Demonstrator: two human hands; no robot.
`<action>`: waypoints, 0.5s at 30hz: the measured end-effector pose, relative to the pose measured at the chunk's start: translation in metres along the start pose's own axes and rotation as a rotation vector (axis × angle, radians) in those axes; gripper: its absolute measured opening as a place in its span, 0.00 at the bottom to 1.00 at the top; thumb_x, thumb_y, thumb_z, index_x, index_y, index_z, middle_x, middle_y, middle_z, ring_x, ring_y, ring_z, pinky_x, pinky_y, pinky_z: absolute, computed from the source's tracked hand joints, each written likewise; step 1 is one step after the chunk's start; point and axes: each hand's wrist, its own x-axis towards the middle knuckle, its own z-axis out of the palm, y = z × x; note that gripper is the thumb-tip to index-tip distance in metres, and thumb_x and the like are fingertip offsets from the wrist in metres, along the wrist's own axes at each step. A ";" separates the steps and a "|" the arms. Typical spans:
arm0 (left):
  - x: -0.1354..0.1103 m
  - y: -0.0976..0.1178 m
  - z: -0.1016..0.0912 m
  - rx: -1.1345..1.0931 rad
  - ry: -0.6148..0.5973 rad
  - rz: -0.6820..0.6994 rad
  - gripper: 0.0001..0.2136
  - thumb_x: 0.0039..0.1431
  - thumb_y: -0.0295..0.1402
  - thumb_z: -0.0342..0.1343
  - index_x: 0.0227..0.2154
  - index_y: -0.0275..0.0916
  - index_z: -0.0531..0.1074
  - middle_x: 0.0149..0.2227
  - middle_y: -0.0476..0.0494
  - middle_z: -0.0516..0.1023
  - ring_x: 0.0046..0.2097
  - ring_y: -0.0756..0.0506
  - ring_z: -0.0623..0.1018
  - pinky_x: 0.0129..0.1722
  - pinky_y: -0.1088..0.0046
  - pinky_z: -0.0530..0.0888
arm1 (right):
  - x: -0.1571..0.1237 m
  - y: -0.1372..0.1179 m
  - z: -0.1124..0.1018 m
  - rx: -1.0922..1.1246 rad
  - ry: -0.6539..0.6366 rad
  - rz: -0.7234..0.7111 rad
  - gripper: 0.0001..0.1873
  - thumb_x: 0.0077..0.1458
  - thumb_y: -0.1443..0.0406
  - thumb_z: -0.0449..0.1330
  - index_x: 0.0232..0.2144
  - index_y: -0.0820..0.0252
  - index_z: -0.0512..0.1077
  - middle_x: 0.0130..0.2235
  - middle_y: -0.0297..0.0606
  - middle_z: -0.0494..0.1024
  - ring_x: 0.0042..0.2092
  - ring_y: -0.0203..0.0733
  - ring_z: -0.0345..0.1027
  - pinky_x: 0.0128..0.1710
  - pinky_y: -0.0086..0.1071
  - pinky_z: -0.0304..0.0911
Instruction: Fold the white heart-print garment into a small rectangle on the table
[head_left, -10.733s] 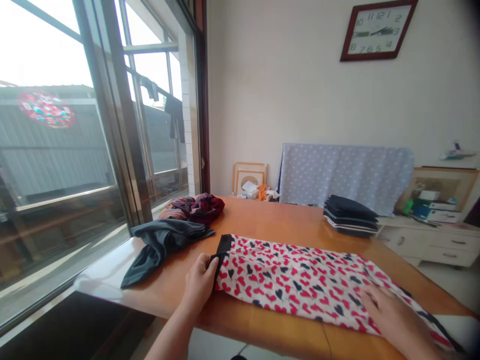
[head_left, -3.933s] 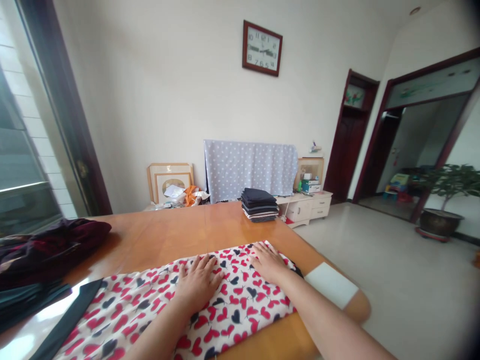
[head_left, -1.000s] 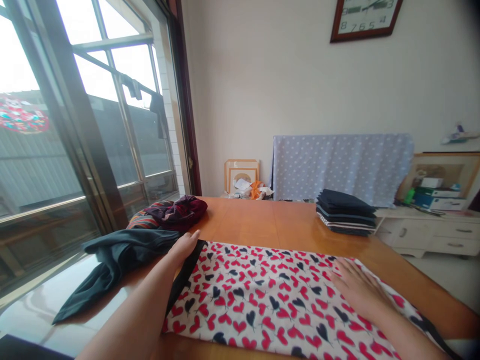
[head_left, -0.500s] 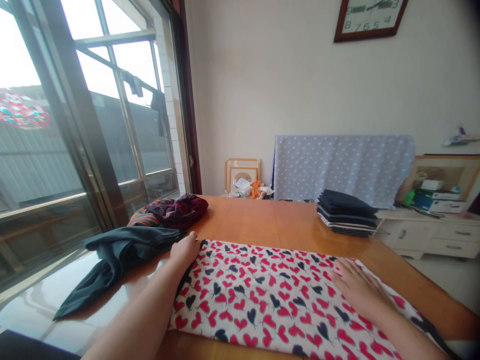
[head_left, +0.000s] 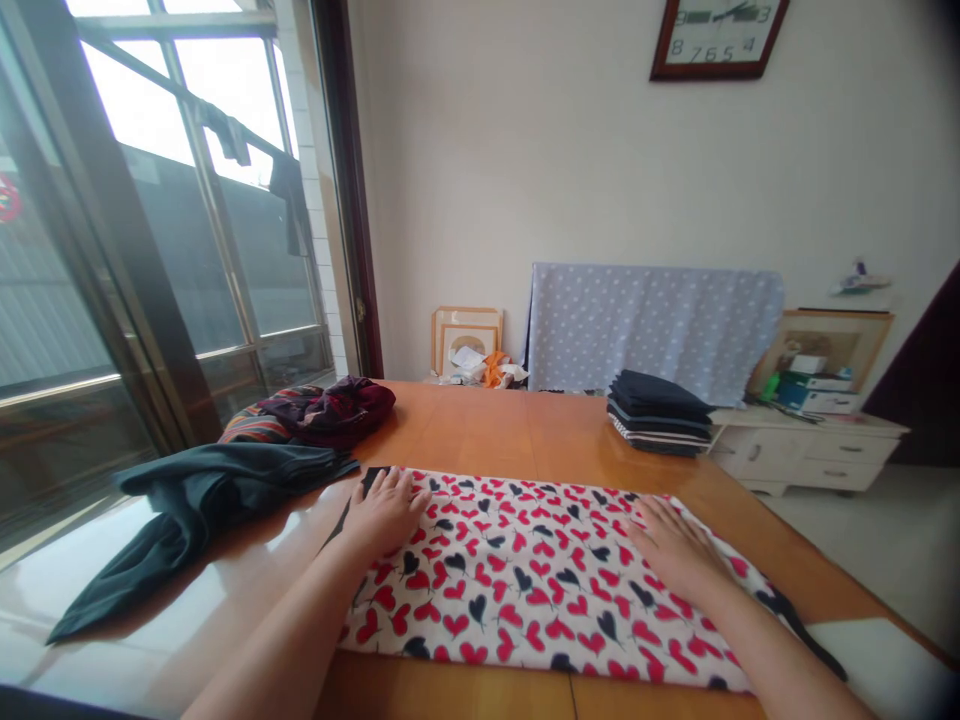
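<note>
A wooden table [head_left: 465, 420] fills the lower part of the room, a window [head_left: 180, 200] along its left side and a pale wall behind. The heart-print cloth [head_left: 510, 590] lies lengthwise on its near half. The left hand [head_left: 386, 512] rests palm down on the cloth's left end, beside the dark band [head_left: 379, 473], fingers spread and clasping nothing. The right hand [head_left: 670, 540] lies likewise on the right part, released, its fingers toward the cloth's far edge.

Half a second ago the left hand was at the far left corner of the cloth, over the band; now it has moved inward onto the print, while the right hand stays in place. Both palms now bear on the fabric, which looks flat and mostly smooth, so the left end seems dealt with for the moment.

Outward, a dark green garment [head_left: 217, 485] lies rumpled near the table's left edge, with a maroon bundle [head_left: 341, 408] behind it toward the far left corner. A folded stack [head_left: 660, 415] sits near the far right corner. Beyond stand a polka-dot cover [head_left: 652, 325] and a white cabinet [head_left: 806, 455].
</note>
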 end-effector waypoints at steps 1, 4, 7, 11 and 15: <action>-0.003 0.000 0.006 -0.003 -0.020 -0.001 0.30 0.64 0.56 0.45 0.64 0.49 0.64 0.71 0.39 0.56 0.72 0.31 0.52 0.66 0.44 0.50 | -0.001 0.000 -0.001 0.001 -0.002 -0.001 0.41 0.65 0.43 0.36 0.71 0.56 0.53 0.72 0.37 0.51 0.73 0.50 0.40 0.72 0.51 0.39; -0.005 -0.004 0.018 0.003 -0.034 -0.004 0.34 0.63 0.58 0.43 0.68 0.48 0.58 0.73 0.40 0.49 0.73 0.31 0.47 0.66 0.40 0.45 | -0.003 -0.001 -0.004 0.005 -0.012 -0.001 0.40 0.65 0.44 0.36 0.71 0.57 0.52 0.73 0.38 0.50 0.73 0.51 0.39 0.72 0.52 0.39; -0.004 -0.005 0.020 0.016 -0.024 -0.002 0.36 0.63 0.59 0.42 0.69 0.47 0.57 0.73 0.40 0.49 0.73 0.31 0.47 0.66 0.40 0.46 | -0.003 -0.001 -0.006 0.017 -0.024 0.008 0.39 0.66 0.45 0.37 0.71 0.56 0.51 0.73 0.37 0.49 0.74 0.50 0.37 0.72 0.51 0.38; -0.002 -0.005 0.019 0.058 -0.024 -0.014 0.36 0.63 0.59 0.40 0.69 0.47 0.57 0.74 0.41 0.48 0.73 0.32 0.46 0.66 0.39 0.46 | -0.001 -0.002 -0.011 0.090 -0.031 0.003 0.38 0.66 0.45 0.39 0.70 0.56 0.54 0.72 0.38 0.52 0.73 0.49 0.39 0.72 0.50 0.36; 0.000 -0.006 0.021 0.062 -0.032 -0.003 0.36 0.63 0.59 0.39 0.69 0.47 0.57 0.74 0.41 0.47 0.73 0.31 0.46 0.66 0.38 0.46 | 0.002 0.001 -0.021 0.288 -0.020 0.015 0.35 0.67 0.48 0.40 0.67 0.57 0.61 0.70 0.41 0.60 0.71 0.48 0.48 0.71 0.45 0.44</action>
